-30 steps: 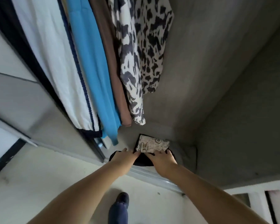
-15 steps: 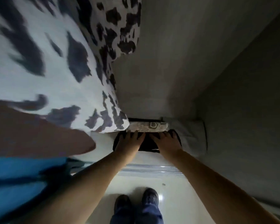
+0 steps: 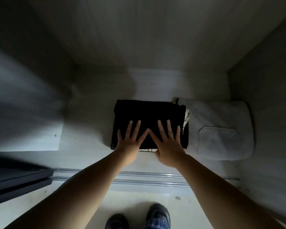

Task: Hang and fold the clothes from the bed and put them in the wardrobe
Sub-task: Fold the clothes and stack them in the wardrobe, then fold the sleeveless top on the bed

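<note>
**Pressing Folded Black Garment Flat on Wardrobe Floor**

Resting both the left hand (image 3: 130, 139) and the right hand (image 3: 168, 141), fingers straight and spread, on the folded black fabric garment (image 3: 149, 113) lying on the pale wardrobe floor (image 3: 155, 83). Probably best pressing evenly, squaring edges beside the folded light grey pocketed garment (image 3: 221, 129), touching at right. Counting two hands, two folded piles, two dark shoes (image 3: 158, 214), with a patterned layer (image 3: 187, 115) peeking beneath

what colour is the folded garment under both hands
Black, clearest in the head view.
</note>
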Available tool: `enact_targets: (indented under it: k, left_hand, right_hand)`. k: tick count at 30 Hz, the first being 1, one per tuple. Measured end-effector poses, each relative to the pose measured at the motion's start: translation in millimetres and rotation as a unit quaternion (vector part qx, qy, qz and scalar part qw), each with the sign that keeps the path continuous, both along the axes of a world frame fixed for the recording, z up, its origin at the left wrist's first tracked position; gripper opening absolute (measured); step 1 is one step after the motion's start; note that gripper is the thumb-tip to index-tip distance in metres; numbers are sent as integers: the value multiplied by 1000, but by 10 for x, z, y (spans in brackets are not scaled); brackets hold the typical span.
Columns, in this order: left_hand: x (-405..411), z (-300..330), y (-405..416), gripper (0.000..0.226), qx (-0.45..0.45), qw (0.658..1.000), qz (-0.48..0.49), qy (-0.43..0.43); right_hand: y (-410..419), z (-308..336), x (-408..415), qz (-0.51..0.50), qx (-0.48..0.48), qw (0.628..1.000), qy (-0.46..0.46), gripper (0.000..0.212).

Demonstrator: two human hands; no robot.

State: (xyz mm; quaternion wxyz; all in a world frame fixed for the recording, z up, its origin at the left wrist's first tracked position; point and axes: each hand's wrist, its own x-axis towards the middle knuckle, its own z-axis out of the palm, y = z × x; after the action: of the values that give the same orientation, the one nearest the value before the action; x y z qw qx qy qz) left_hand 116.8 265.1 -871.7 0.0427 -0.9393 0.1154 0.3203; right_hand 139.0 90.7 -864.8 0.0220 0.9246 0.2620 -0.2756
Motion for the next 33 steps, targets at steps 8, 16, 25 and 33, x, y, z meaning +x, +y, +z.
enact_targets:
  k: [8, 16, 25, 33]
  left_hand:
    - [130, 873, -41, 70, 7, 997, -66, 49]
    - [17, 3082, -518, 35, -61, 994, -68, -60]
    - [37, 4908, -780, 32, -171, 965, -101, -170]
    - [-420, 5658, -1057, 29, -215, 937, -236, -145]
  right_hand:
    - [38, 862, 78, -52, -2, 995, 81, 66]
    - [-279, 2953, -315, -169, 53, 983, 40, 45]
    - [-566, 4950, -477, -258, 25, 965, -38, 39]
    - [-872, 5736, -1345, -389, 16, 915, -107, 33]
